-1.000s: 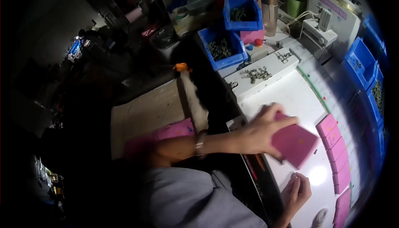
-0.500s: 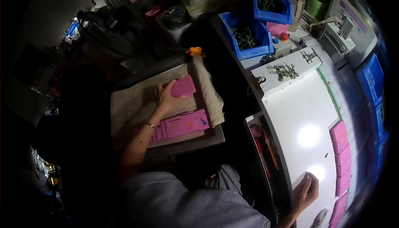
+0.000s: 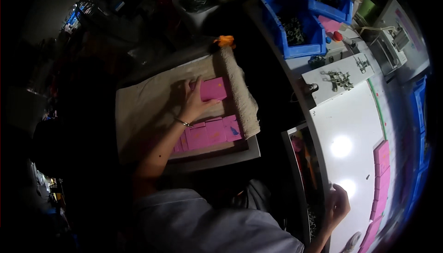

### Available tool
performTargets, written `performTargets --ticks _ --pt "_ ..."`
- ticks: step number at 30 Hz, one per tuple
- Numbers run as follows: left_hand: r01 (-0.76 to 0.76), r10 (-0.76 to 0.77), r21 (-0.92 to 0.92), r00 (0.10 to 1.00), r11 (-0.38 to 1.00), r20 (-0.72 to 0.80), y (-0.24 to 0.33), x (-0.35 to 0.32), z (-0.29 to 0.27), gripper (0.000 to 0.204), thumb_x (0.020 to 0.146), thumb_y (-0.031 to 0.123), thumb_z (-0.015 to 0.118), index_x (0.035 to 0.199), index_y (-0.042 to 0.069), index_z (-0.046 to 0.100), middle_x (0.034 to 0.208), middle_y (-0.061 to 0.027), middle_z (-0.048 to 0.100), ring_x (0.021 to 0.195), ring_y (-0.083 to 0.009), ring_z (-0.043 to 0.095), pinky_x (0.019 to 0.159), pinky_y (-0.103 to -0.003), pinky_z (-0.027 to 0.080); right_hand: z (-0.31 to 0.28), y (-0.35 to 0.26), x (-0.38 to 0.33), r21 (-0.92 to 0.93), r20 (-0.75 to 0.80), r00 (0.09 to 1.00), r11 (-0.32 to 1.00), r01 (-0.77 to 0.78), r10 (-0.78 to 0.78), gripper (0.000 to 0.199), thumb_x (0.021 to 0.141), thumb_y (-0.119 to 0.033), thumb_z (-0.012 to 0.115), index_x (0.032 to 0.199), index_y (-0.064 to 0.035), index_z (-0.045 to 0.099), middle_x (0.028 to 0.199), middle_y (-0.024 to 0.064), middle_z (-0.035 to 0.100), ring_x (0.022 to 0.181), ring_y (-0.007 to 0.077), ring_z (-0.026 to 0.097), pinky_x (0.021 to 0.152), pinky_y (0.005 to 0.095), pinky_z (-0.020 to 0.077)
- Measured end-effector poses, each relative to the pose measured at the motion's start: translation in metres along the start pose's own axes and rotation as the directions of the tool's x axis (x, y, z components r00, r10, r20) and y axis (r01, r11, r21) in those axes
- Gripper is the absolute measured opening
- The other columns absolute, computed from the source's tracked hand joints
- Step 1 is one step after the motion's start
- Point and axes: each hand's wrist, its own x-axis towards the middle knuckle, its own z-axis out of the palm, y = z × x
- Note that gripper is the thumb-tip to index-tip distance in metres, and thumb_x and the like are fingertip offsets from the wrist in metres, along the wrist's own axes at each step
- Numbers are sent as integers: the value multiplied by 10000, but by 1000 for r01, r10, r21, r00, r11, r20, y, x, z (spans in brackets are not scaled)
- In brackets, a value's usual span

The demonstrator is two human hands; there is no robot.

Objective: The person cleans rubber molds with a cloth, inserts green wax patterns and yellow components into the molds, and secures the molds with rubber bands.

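Note:
My left hand [image 3: 194, 101], with a bracelet at its wrist, grips a pink block [image 3: 213, 89] between thumb and fingers, over a tan cloth [image 3: 152, 93] that lines a shallow tray. Nearer to me on that cloth lies a row of similar pink blocks [image 3: 214, 132], one with a blue mark at its right end. My right hand [image 3: 339, 205] is at the near left part of the white worktop [image 3: 346, 123], its fingers curled together. Whatever is in those fingers, if anything, is too small to make out.
Along the worktop's right side runs a line of pink blocks [image 3: 382, 179]. Small metal parts [image 3: 338, 80] lie on a white ledge at its far end. Beyond stand blue bins [image 3: 304, 51] with dark pieces inside. An open drawer [image 3: 288, 135] sits under the worktop's left edge.
My left hand has shifted slightly with the pink block, whose top now lies less turned. My right hand has drawn a little toward the worktop's left edge. The whole view has shifted.

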Motion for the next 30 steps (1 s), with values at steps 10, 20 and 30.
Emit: performTargets --ticks 10,20,30 --pt "-321 235 230 913 919 333 34 -80 -33 857 797 496 595 1434 75 206 1506 -151 86 1376 -373 108 1047 -568 202 130 -66 37 -14 446 845 941 337 -296 172 779 41 565 939 -5 609 780 118 569 696 262 584 610 303 454" --pt "-342 228 259 895 903 384 29 -81 -32 777 829 520 522 1417 82 265 1498 -113 168 1382 -285 147 1024 -509 260 238 -79 65 34 676 343 492 870 -653 673 750 -219 665 1314 23 389 1340 163 408 1248 305 391 1043 375 324" --pt "-232 127 298 934 926 333 -20 -117 -81 1118 552 604 744 1401 53 269 1410 -200 238 1321 -394 199 1040 -542 192 285 -80 74 17 825 61 131 991 -562 913 745 -533 595 1409 -26 226 1283 171 429 1167 286 422 979 447 345"
